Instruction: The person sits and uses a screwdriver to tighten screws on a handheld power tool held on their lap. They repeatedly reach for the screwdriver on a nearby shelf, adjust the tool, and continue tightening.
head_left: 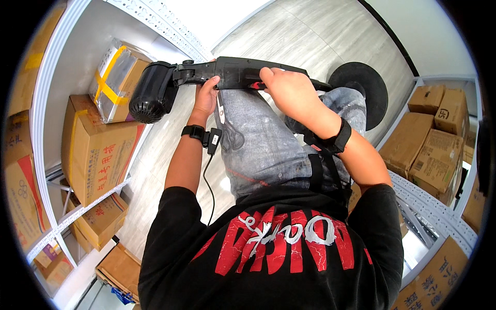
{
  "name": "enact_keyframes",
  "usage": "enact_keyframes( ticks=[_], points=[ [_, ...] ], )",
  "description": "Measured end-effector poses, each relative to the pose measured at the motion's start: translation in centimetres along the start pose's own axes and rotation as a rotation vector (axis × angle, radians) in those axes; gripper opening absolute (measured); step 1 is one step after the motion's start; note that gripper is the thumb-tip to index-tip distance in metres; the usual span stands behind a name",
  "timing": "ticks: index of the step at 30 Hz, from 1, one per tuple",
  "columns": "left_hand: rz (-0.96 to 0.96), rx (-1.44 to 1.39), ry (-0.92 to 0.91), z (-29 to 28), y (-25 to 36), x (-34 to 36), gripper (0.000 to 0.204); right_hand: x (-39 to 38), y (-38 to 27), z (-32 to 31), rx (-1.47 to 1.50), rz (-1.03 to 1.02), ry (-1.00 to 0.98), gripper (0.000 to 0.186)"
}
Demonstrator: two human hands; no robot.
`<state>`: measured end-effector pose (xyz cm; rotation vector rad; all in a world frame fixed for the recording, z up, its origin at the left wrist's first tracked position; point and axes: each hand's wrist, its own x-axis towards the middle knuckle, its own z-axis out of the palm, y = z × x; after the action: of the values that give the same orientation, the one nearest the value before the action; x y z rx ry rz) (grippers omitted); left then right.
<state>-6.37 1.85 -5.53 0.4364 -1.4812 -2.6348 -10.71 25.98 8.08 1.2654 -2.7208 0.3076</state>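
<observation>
A long black device lies across my lap, with a slim rectangular body [232, 72] and a rounded, vented black head [152, 93] hinged at its left end. At its right end a thin pole runs to a round black disc base [374, 85] beyond my knee. My left hand [207, 97] grips the body near the hinge, thumb along its near edge. Over the body's right half, my right hand [292, 88] is closed; a small red and black piece [257, 86] shows beside it, but what the fingers hold is hidden. Scissors [233, 135] lie against my left thigh.
On the left, a white metal shelf [46, 103] carries cardboard boxes [98, 150], one taped in yellow. Another white rack [439, 217] with cartons [408, 139] stands at right. A black cable [209, 183] hangs from my left wrist strap. Pale wood-look floor [289, 33] lies ahead.
</observation>
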Motion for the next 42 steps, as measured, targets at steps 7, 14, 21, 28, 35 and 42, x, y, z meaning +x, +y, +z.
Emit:
enact_keyframes(
  ticks=[7, 14, 21, 28, 35, 42],
  points=[
    [-0.021, 0.009, 0.015, -0.5, -0.2, 0.0, 0.049, 0.2, -0.1, -0.5, 0.054, 0.128, -0.147, 0.033],
    [-0.01, -0.008, -0.009, -0.6, -0.2, 0.1, 0.047, 0.2, 0.0, 0.2, 0.004, -0.061, 0.022, 0.031],
    [-0.009, -0.021, 0.001, -0.8, -0.4, 0.3, 0.043, 0.3, -0.1, -0.9, 0.022, 0.061, -0.139, 0.026],
    [-0.043, -0.021, -0.008, -1.2, -0.5, 0.3, 0.042, 0.1, 0.8, -0.2, 0.018, -0.208, 0.019, 0.025],
    [-0.003, -0.021, 0.012, -0.8, -0.4, 0.2, 0.041, 0.7, -0.3, -1.5, 0.1, 0.109, -0.245, 0.022],
    [-0.013, -0.013, -0.012, -1.3, -0.9, 0.5, 0.04, 0.2, 1.1, -0.8, 0.162, -0.291, 0.04, 0.014]
  ],
)
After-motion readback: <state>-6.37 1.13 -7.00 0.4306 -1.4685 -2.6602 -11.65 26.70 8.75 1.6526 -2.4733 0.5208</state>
